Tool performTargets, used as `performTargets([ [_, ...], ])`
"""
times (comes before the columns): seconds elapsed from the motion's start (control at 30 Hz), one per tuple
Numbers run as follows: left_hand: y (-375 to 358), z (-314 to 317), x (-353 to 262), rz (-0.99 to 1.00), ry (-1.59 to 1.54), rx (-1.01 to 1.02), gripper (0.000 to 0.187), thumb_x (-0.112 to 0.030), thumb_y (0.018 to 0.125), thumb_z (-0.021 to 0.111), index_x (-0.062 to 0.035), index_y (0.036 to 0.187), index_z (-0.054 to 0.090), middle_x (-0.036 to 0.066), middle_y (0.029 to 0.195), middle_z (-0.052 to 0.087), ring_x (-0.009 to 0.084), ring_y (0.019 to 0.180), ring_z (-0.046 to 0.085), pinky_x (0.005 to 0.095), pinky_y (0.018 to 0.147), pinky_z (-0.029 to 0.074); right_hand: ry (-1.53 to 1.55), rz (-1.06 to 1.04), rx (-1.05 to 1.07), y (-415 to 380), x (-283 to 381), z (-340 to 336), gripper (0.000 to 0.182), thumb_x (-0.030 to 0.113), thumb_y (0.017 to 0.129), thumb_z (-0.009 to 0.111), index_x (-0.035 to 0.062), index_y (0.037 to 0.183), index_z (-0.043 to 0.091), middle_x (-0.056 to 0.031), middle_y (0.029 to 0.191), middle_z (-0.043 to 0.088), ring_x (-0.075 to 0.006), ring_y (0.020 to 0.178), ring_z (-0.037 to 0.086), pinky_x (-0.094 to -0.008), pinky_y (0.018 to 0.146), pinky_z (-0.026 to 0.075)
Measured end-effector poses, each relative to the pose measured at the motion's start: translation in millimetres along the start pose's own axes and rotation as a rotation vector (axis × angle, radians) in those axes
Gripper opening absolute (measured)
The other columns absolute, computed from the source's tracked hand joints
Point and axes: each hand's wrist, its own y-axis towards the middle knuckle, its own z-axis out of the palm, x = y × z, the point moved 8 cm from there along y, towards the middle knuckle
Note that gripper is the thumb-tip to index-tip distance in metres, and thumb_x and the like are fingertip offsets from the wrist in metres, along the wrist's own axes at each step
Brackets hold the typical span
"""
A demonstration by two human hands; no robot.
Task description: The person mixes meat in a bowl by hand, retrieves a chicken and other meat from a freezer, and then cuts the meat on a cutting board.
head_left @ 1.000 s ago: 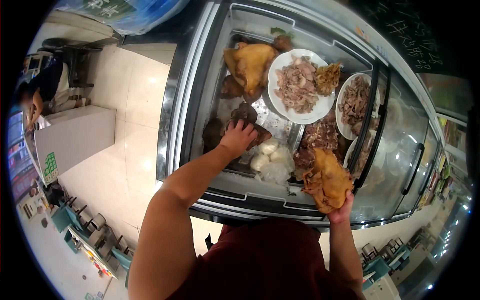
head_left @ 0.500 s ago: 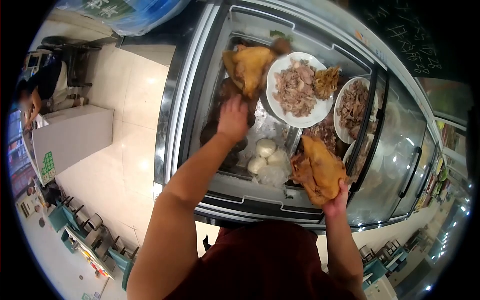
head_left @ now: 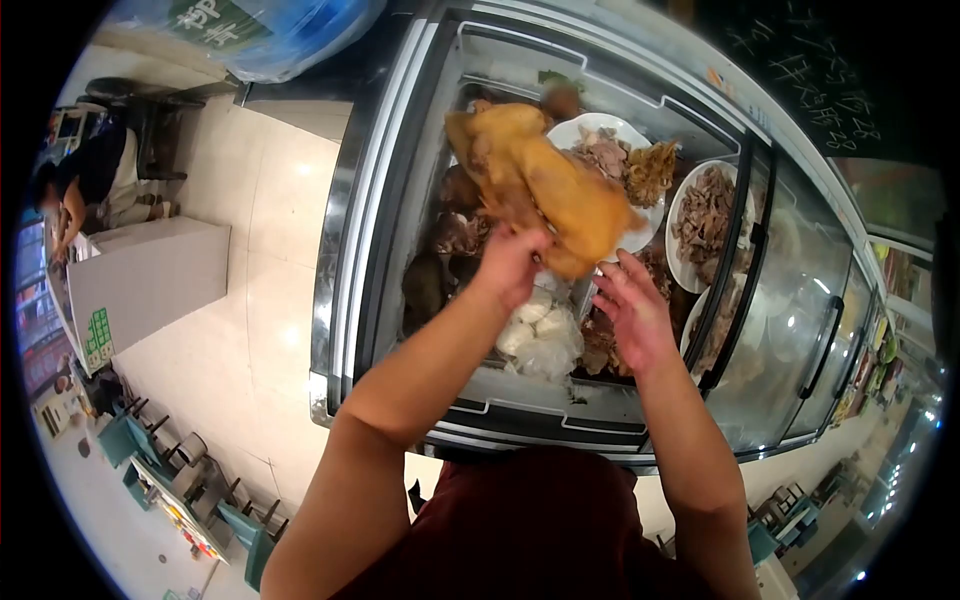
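My left hand (head_left: 514, 264) is closed around the lower end of a yellow cooked chicken (head_left: 582, 205), held over the middle of the display case. My right hand (head_left: 637, 312) is open just below and right of it, fingers apart. Another yellow chicken piece (head_left: 492, 128) lies behind at the back left, partly overlapped by the held one. The held chicken also covers part of a white plate (head_left: 652, 222) of chopped meat. White balls in a plastic bag (head_left: 545, 335) sit below my left hand.
A second white plate (head_left: 683, 268) of sliced meat stands to the right. Dark meat pieces (head_left: 425, 283) lie along the left side. Sliding glass lids with black handles (head_left: 820, 345) cover the case's right part. A person (head_left: 90, 185) sits beyond the aisle at far left.
The chicken has moved from the front right, in my right hand, to the middle, in my left hand. My right hand has let go and moved up and left.
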Motion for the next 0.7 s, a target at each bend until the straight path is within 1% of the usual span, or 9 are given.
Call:
performTargets([
  [0.07,40,-8,-18,0.080,-0.035,-0.035,0.059,0.000,0.076,0.061,-0.0123,0.131,0.046,0.005,0.121,0.058,0.0240,0.108,0.059,0.0447,0.080,0.053,-0.029,0.048,0.010,-6,-10,-9,0.048,0.016,0.089,0.067,0.0070,0.132,0.049,-0.0060,0.119,0.060,-0.0178,0.102,0.058,-0.0330,0.086,0.045],
  [0.1,50,-4,-37,0.101,-0.014,-0.118,0.050,0.004,0.079,0.056,-0.0079,0.128,0.049,0.010,0.121,0.059,0.0273,0.111,0.060,0.0472,0.094,0.051,-0.058,0.096,0.023,-9,-18,-14,0.044,0.016,0.089,0.067,0.0066,0.129,0.051,-0.0063,0.117,0.061,-0.0180,0.100,0.058,-0.0332,0.085,0.046],
  [0.13,74,-10,-43,0.114,-0.030,-0.127,0.049,0.003,0.081,0.056,-0.0063,0.129,0.048,0.011,0.124,0.057,0.0288,0.113,0.059,0.0469,0.096,0.051,-0.048,0.127,0.018,-13,-28,-22,0.035,0.015,0.089,0.066,0.0068,0.121,0.055,-0.0065,0.110,0.063,-0.0172,0.095,0.060,-0.0325,0.080,0.048],
  [0.27,136,-9,-59,0.144,-0.165,-0.118,0.046,0.000,0.084,0.055,-0.0040,0.128,0.048,0.012,0.126,0.056,0.0298,0.113,0.059,0.0455,0.099,0.050,-0.023,0.210,-0.015,-26,-53,-48,0.028,0.014,0.089,0.065,0.0073,0.115,0.058,-0.0063,0.099,0.066,-0.0166,0.084,0.062,-0.0305,0.072,0.049],
  [0.37,157,9,-55,0.173,-0.409,-0.076,0.041,-0.003,0.086,0.054,-0.0023,0.127,0.049,0.011,0.126,0.056,0.0289,0.112,0.059,0.0441,0.100,0.049,0.005,0.259,-0.003,-30,-67,-63,0.027,0.014,0.090,0.062,0.0072,0.116,0.058,-0.0070,0.095,0.067,-0.0172,0.079,0.063,-0.0306,0.070,0.050],
  [0.43,171,18,-46,0.187,-0.669,-0.071,0.043,0.000,0.085,0.059,-0.0024,0.126,0.050,0.012,0.122,0.059,0.0257,0.111,0.060,0.0395,0.096,0.053,-0.008,0.267,-0.011,-33,-72,-68,0.027,0.014,0.091,0.061,0.0067,0.116,0.058,-0.0077,0.094,0.067,-0.0176,0.078,0.063,-0.0307,0.069,0.050],
  [0.47,174,24,-44,0.232,-0.691,-0.074,0.039,-0.006,0.089,0.060,-0.0049,0.127,0.052,0.010,0.123,0.059,0.0224,0.111,0.059,0.0356,0.098,0.049,-0.022,0.274,-0.018,-35,-73,-69,0.026,0.014,0.091,0.059,0.0061,0.116,0.057,-0.0085,0.093,0.067,-0.0181,0.077,0.063,-0.0308,0.068,0.050],
  [0.6,180,32,-13,0.087,-0.607,-0.275,0.036,-0.014,0.093,0.060,-0.0080,0.128,0.052,0.006,0.123,0.059,0.0216,0.112,0.058,0.0341,0.098,0.045,-0.011,0.281,-0.015,-43,-72,-71,0.027,0.015,0.091,0.059,0.0046,0.116,0.057,-0.0092,0.092,0.067,-0.0188,0.077,0.063,-0.0308,0.069,0.050],
  [0.7,179,27,-8,0.067,-0.502,-0.362,0.030,-0.023,0.098,0.058,-0.0098,0.125,0.053,0.008,0.112,0.061,0.0213,0.096,0.062,0.0325,0.084,0.054,-0.027,0.278,-0.020,-46,-75,-76,0.028,0.016,0.091,0.059,0.0035,0.117,0.057,-0.0095,0.092,0.067,-0.0195,0.077,0.064,-0.0309,0.068,0.050],
])
